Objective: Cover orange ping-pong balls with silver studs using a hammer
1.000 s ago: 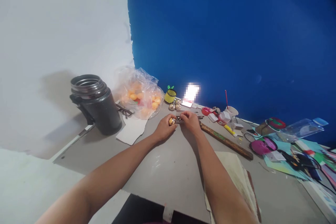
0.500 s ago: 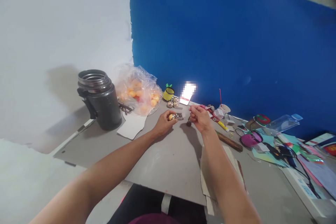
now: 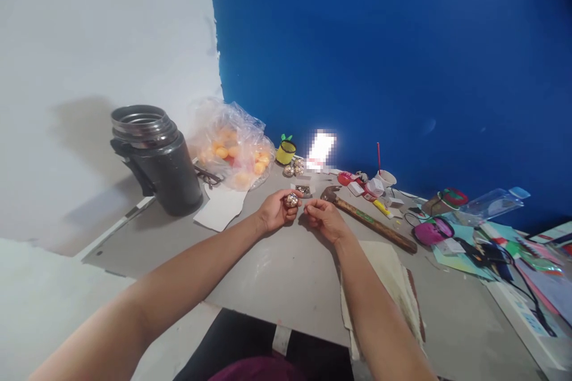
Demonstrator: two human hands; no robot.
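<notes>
My left hand (image 3: 277, 211) is closed around a small ball (image 3: 292, 200) covered with shiny metallic studs, held just above the table. Close by on the right, my right hand (image 3: 322, 217) has thumb and forefinger pinched together; whatever lies between the fingertips is too small to make out. Just beyond both hands sits a small clear tray (image 3: 305, 190) with shiny metal bits in it. Farther back, several similar studded balls (image 3: 289, 171) rest beside a yellow cup-shaped holder (image 3: 286, 152) with green leaves.
A hammer (image 3: 375, 223) lies right of my right hand, above a folded cloth (image 3: 379, 268). At left stand a dark open flask (image 3: 172, 172) and a plastic bag of orange fruit (image 3: 232, 155). A bright phone (image 3: 320, 150) leans on the blue wall. Papers and cables clutter the right.
My right hand has come down and toward me from over the hammer head, now beside the ball. My left hand has turned the ball; its studded side faces me, where yellow showed before.
</notes>
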